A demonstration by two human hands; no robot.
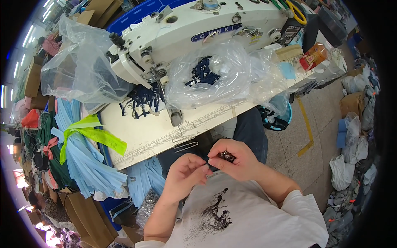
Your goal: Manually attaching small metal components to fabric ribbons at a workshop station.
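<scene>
Small glossy dark-brown object [227, 156], perhaps crumpled, inside the right hand [241, 161]

From your head, one upright fisheye camera looks steeply down and forward, seeing your left hand [185, 175] and right hand [240, 160] from above. It sits near enough that your shirt [260, 208] shows just behind them, and wide enough to reach the sewing machine [178, 36] beyond them.
</scene>
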